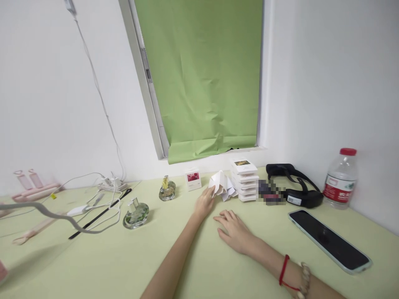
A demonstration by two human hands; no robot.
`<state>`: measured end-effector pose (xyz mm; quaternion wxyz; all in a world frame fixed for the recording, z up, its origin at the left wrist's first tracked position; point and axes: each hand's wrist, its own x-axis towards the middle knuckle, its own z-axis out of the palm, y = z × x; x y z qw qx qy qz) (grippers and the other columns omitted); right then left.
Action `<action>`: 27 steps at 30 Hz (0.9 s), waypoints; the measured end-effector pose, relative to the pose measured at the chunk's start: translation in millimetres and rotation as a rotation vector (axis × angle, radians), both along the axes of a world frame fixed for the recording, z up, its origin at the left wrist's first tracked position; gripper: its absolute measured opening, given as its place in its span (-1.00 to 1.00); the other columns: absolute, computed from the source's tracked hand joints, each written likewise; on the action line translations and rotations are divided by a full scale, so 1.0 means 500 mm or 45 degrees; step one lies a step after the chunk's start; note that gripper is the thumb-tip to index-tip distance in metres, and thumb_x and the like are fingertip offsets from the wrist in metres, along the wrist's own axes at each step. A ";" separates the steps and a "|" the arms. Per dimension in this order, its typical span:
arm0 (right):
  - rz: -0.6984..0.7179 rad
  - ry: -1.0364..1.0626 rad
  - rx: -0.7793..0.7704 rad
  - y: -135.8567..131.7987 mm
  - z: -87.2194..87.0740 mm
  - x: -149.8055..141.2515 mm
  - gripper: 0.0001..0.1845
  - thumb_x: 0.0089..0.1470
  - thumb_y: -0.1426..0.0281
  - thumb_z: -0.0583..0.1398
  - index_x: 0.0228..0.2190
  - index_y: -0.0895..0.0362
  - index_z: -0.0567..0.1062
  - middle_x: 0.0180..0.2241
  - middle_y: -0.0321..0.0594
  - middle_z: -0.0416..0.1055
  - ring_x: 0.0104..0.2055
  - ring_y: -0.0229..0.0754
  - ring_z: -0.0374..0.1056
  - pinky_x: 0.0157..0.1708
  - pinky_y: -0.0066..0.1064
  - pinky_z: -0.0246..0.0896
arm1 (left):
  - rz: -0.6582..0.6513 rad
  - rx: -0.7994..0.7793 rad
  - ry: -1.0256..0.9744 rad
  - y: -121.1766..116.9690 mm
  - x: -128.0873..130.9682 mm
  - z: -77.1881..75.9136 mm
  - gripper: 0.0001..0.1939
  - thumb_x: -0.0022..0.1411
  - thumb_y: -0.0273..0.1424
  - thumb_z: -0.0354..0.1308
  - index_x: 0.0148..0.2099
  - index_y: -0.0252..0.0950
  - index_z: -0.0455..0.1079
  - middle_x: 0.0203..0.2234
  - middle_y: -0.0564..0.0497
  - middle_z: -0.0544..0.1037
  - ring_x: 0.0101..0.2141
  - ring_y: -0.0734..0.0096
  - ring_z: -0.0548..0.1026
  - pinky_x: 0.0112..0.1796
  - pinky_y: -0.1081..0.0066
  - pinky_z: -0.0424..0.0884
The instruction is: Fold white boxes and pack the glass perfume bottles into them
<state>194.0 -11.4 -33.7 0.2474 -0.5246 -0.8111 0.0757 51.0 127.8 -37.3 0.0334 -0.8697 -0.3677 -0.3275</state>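
Observation:
My left hand [204,203] reaches forward across the pale green table [124,257], and its fingertips touch a folded white paper piece [222,185]. Whether the fingers pinch the paper is hard to make out. My right hand [235,230] lies flat on the table just behind, fingers stretched out and holding nothing. A red string and a bead bracelet sit on the right wrist. A stack of small white boxes [245,179] stands right beside the paper.
A small white box with a red picture [193,179] and two glass perfume bottles [167,189] [136,213] stand to the left. White cables and a charger [109,187] lie far left. A black headset [294,187], a phone [330,240] and a water bottle [340,178] sit on the right.

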 end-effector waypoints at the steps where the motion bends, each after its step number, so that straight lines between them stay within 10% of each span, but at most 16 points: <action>1: 0.003 0.001 0.005 0.001 -0.001 0.001 -0.57 0.10 0.31 -0.04 0.00 0.10 0.31 -0.06 -0.15 0.17 0.00 -0.13 0.03 0.01 -0.25 -0.02 | -0.003 -0.020 0.022 0.003 0.001 0.000 -0.47 0.15 -0.57 -0.09 0.20 -0.36 0.04 0.06 -0.06 0.22 0.04 0.39 0.21 -0.01 0.43 0.27; 11: 0.030 -0.002 -0.033 0.000 0.007 0.012 -0.56 0.09 0.30 0.00 0.01 0.13 0.32 -0.05 -0.11 0.16 0.01 -0.14 0.04 0.04 -0.29 -0.05 | 0.081 -0.162 0.058 -0.015 0.009 0.022 -0.19 -0.06 -0.45 0.04 0.27 -0.39 -0.10 0.08 -0.08 0.19 0.08 0.23 0.12 0.07 0.30 0.13; 27: 0.068 -0.028 0.014 0.002 0.001 0.015 -0.61 0.11 0.32 -0.01 -0.03 0.15 0.33 -0.05 -0.12 0.18 -0.01 -0.14 0.06 0.03 -0.27 -0.02 | 0.063 0.005 -0.147 -0.124 -0.013 0.029 -0.86 0.15 -0.53 -0.11 -0.25 -0.37 0.25 -0.33 -0.02 0.36 -0.28 0.47 0.31 -0.24 0.47 0.23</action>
